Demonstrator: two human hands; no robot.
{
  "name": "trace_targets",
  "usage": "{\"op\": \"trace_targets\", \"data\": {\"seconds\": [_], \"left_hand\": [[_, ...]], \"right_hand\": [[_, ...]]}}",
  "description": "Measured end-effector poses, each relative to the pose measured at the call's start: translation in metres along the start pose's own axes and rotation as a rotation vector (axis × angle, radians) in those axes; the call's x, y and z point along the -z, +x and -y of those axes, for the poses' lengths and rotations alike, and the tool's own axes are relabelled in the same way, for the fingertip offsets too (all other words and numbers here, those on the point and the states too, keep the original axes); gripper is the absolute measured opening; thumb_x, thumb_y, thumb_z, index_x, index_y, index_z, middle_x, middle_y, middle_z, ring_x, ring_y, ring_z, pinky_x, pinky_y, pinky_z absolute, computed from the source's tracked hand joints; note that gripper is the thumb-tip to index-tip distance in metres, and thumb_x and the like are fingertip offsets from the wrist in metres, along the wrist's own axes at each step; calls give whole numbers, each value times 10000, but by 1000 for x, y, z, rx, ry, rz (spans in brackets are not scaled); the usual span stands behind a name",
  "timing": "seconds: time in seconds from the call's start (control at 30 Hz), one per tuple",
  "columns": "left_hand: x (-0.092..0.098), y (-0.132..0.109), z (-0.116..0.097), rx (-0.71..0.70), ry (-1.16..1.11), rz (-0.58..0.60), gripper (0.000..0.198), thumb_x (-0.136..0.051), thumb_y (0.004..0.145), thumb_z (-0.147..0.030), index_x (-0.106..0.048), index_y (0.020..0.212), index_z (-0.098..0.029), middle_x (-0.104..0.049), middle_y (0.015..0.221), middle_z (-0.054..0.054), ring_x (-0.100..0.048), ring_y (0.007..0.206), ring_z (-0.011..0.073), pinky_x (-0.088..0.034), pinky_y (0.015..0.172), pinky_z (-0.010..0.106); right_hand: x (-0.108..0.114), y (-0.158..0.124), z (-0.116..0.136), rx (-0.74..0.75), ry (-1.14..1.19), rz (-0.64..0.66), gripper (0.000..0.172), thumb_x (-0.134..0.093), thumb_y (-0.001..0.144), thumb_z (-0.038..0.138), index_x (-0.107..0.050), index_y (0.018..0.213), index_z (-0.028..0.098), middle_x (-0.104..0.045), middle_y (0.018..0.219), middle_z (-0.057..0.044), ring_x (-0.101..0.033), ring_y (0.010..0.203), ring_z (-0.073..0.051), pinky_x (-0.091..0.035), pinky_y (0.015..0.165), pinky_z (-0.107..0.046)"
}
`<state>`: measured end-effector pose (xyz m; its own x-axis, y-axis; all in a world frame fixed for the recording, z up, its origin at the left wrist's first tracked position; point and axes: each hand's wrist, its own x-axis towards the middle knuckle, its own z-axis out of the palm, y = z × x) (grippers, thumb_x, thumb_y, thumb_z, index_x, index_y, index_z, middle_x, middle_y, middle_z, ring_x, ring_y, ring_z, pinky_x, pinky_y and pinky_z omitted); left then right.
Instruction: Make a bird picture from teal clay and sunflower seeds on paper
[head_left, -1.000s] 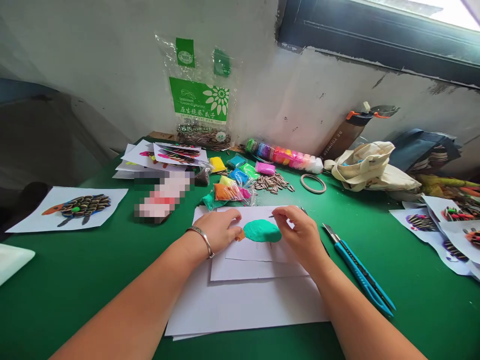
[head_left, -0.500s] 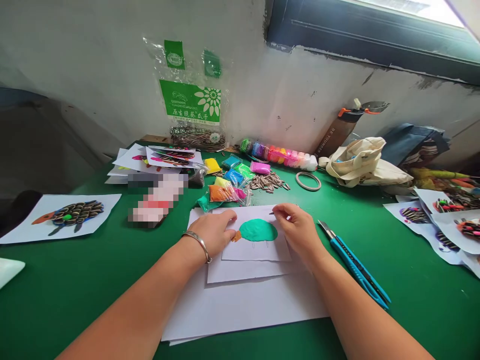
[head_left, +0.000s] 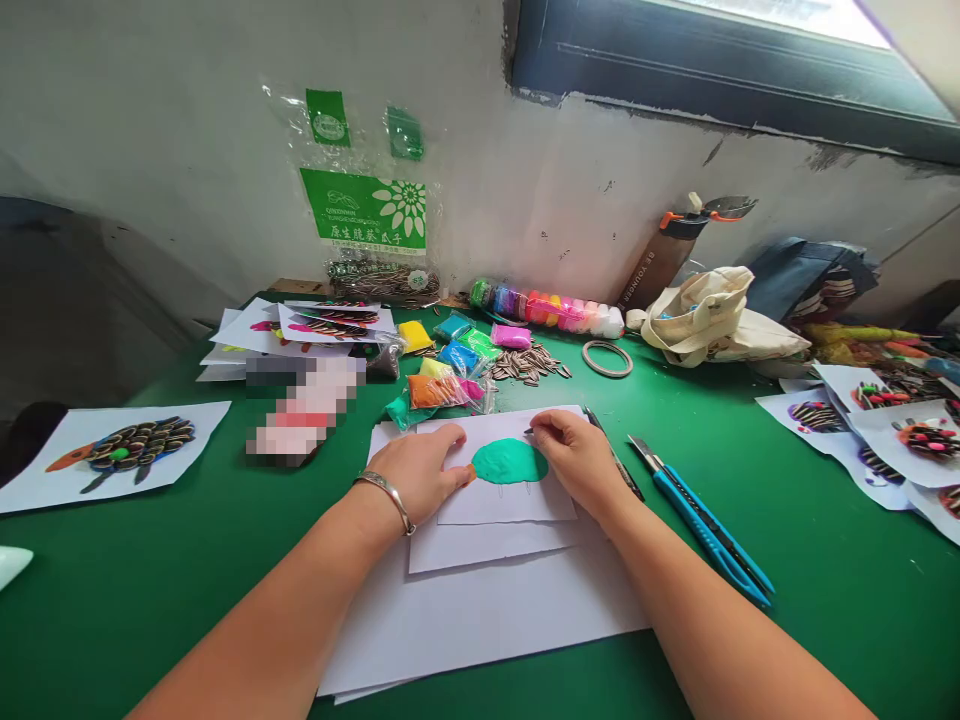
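A small sheet of white paper (head_left: 502, 508) bears a flattened oval of turquoise clay (head_left: 506, 462), with two thin leg outlines drawn below it. Flat on the paper's left side, my left hand (head_left: 424, 468) has its thumb and forefinger apart. Its thumb tip is at a bit of orange clay (head_left: 471, 472), which it partly hides. My right hand (head_left: 571, 455) pinches a small dark sunflower seed (head_left: 529, 431) at the upper right edge of the oval. Under and beside that hand lies a black pen (head_left: 619, 463).
Right of the papers lies a blue utility knife (head_left: 705, 525), blade out. Behind are bagged clay packets (head_left: 431, 390), a sunflower seed pile (head_left: 529, 364) and a tape roll (head_left: 607, 359). Seed pictures lie left (head_left: 124, 450) and right (head_left: 817, 418). A brown bottle (head_left: 664, 255) leans on the wall.
My right hand has moved left with the seed, over the oval's upper right edge, uncovering the pen. My left thumb now covers more of the orange clay. The whole view has shifted slightly.
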<state>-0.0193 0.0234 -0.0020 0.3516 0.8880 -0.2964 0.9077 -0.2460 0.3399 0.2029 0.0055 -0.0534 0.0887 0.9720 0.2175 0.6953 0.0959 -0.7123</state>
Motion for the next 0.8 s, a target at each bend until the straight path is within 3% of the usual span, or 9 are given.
{"op": "trace_targets", "data": {"seconds": [0.4, 0.57, 0.8], "left_hand": [[4, 0, 0, 5, -38, 33, 281, -466, 807, -429, -576, 1034, -304, -658, 788, -6, -614, 775, 218, -366, 565, 271], [2, 1, 0, 13, -24, 20, 364, -512, 775, -510, -568, 1067, -300, -659, 787, -1, -619, 775, 232, -367, 550, 274], [6, -1, -4, 29, -52, 39, 348, -512, 782, -479, -578, 1062, -283, -664, 790, 5, -628, 787, 222, -378, 559, 265]], "right_hand": [[0, 1, 0, 9, -4, -7, 174, -498, 811, 204, -670, 818, 228, -692, 859, -5, -606, 810, -176, -433, 723, -285], [0, 0, -1, 1, 6, -7, 182, -492, 815, 211, -672, 830, 224, -692, 857, -9, -609, 805, -176, -434, 723, -285], [0, 0, 0, 5, -4, -6, 194, -482, 808, 201, -673, 825, 225, -695, 859, -15, -609, 798, -180, -436, 720, -289]]}}
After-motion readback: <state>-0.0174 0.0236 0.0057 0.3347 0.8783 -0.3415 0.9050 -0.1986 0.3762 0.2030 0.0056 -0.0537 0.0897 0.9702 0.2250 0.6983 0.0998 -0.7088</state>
